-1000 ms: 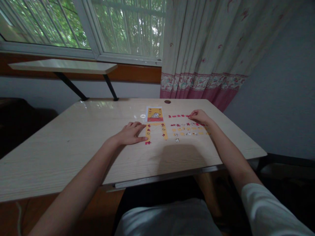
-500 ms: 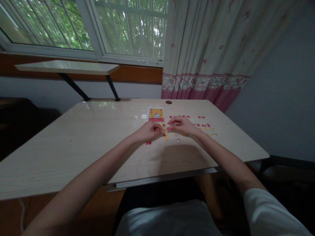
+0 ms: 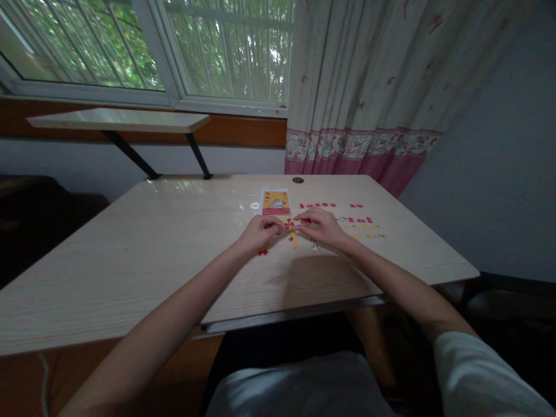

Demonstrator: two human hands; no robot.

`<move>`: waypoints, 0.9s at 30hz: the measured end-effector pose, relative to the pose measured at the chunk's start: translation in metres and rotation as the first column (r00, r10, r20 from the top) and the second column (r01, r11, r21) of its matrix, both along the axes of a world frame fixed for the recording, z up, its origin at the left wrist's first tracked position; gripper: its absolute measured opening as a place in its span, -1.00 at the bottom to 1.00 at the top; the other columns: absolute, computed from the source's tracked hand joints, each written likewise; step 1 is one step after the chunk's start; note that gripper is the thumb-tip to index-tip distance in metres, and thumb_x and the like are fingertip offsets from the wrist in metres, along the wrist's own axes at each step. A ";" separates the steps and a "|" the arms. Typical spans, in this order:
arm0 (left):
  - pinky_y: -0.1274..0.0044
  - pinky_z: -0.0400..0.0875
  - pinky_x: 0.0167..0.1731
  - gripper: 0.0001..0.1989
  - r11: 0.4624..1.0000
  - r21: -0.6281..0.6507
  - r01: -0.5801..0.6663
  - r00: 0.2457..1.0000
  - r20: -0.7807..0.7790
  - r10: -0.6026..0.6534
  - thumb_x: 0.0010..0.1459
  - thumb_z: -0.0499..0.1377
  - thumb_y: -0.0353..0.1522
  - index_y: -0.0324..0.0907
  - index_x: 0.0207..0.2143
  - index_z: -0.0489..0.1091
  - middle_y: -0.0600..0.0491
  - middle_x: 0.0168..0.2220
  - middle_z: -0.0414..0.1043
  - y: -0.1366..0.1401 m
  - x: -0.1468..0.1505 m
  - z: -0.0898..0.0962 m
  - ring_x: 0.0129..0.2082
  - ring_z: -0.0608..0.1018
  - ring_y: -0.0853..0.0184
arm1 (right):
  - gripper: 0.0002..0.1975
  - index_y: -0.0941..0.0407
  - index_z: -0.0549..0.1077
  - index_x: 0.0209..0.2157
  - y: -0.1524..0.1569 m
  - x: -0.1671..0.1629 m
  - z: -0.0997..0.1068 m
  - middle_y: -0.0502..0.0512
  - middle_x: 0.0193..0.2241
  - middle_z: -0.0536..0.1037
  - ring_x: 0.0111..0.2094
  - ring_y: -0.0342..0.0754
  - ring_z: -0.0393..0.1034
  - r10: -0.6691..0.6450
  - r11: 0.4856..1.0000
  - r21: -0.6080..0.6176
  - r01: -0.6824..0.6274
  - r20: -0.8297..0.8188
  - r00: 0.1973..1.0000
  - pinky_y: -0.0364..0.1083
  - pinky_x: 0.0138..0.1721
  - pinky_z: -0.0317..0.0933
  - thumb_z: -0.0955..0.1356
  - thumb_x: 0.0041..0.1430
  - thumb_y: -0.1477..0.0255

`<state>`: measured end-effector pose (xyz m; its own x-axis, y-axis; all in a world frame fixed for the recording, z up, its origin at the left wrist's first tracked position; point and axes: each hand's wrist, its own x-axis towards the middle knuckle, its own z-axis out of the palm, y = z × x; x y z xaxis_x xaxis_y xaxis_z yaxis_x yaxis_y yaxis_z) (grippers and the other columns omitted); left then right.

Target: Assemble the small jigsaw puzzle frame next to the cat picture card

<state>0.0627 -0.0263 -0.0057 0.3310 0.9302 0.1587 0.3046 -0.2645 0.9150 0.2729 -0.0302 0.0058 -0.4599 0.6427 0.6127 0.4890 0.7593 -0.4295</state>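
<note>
My left hand (image 3: 264, 230) and my right hand (image 3: 320, 226) face each other over the table, fingers pinched. Between their fingertips is a red jigsaw puzzle piece (image 3: 289, 223), which both hands seem to grip. Just below it lies a narrow strip of joined yellow puzzle pieces (image 3: 294, 241), its upper part partly hidden by the hands. Behind the hands a picture card (image 3: 275, 200) shows a white animal on yellow and red. A loose red piece (image 3: 263, 253) lies below my left hand, and a white piece (image 3: 315, 248) below my right hand.
Rows of red pieces (image 3: 321, 205) and yellow pieces (image 3: 358, 227) lie to the right on the wooden table (image 3: 143, 260). A raised shelf (image 3: 119, 119) on black legs stands at the back left. A curtain (image 3: 347, 98) hangs behind the table, by the window.
My right hand has brought the red puzzle piece left to the fingertips of my left hand. My left hand has shifted slightly; the two hands are closer together.
</note>
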 end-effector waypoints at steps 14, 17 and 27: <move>0.49 0.33 -0.40 -0.66 0.991 0.135 -0.003 0.993 -0.117 0.019 0.05 0.15 -0.18 -0.25 -0.28 0.52 -0.02 -0.42 0.50 0.004 -0.018 -0.002 -0.46 0.42 0.35 | -0.78 0.07 0.51 -0.30 -0.003 0.005 0.003 0.09 -0.41 0.54 -0.32 -0.07 0.39 0.001 0.994 0.105 -0.002 0.004 1.000 -0.06 -0.21 0.23 0.32 0.15 0.24; 0.46 0.34 -0.35 -0.69 0.965 0.261 -0.006 0.957 -0.279 0.082 0.07 0.11 -0.23 -0.24 -0.29 0.52 -0.04 -0.37 0.50 0.006 -0.029 0.002 -0.41 0.44 0.31 | -0.78 0.08 0.50 -0.32 -0.003 0.009 0.005 0.08 -0.42 0.54 -0.33 -0.07 0.39 0.004 0.994 0.106 -0.007 0.029 1.000 -0.05 -0.20 0.20 0.34 0.13 0.24; 0.35 0.28 -0.06 -0.68 0.838 0.370 0.400 0.771 -0.630 -0.090 0.15 0.05 -0.30 -0.20 -0.10 0.45 -0.09 -0.18 0.43 0.005 -0.036 0.000 -0.13 0.42 0.20 | -0.81 0.12 0.51 -0.38 -0.004 0.013 -0.016 0.03 -0.47 0.50 -0.39 -0.13 0.36 0.231 0.957 -0.234 -0.170 0.262 0.937 -0.13 -0.26 0.18 0.42 0.03 0.29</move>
